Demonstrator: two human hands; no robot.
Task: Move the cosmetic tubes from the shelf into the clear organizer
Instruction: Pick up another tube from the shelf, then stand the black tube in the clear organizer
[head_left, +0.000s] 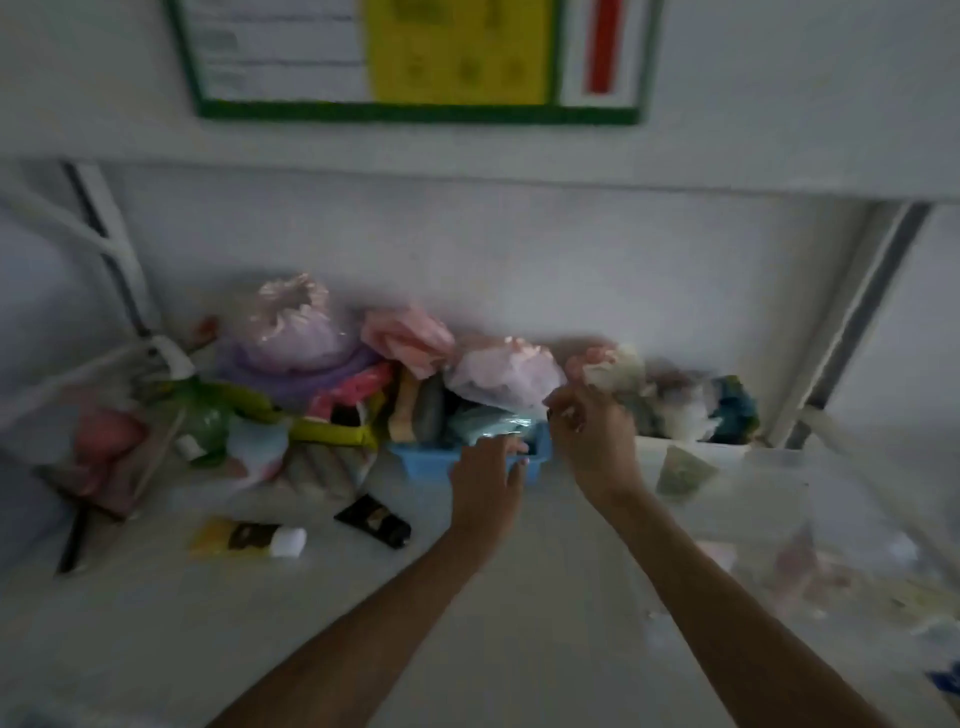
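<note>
The frame is blurred. Two cosmetic tubes lie on the white shelf (519, 597): a yellow and black tube with a white cap (244, 538) and a black tube (374, 519), both left of my arms. The clear organizer (753, 499) stands at the right, with a pale green sachet (683, 473) inside. My left hand (488, 473) rests on the front rim of a blue basket (415, 462), fingers over the rim and thumb in front. My right hand (592, 431) is raised beside it, fingers curled at a pale crumpled bag (610, 371); whether it grips the bag is unclear.
Along the back wall runs a heap of pink and lilac bags (296, 332), a green bottle (205, 415), a yellow-green pack (332, 431) and a dark teal bundle (732, 405). A shelf board (467, 171) hangs overhead. Loose packets (810, 571) lie at the right.
</note>
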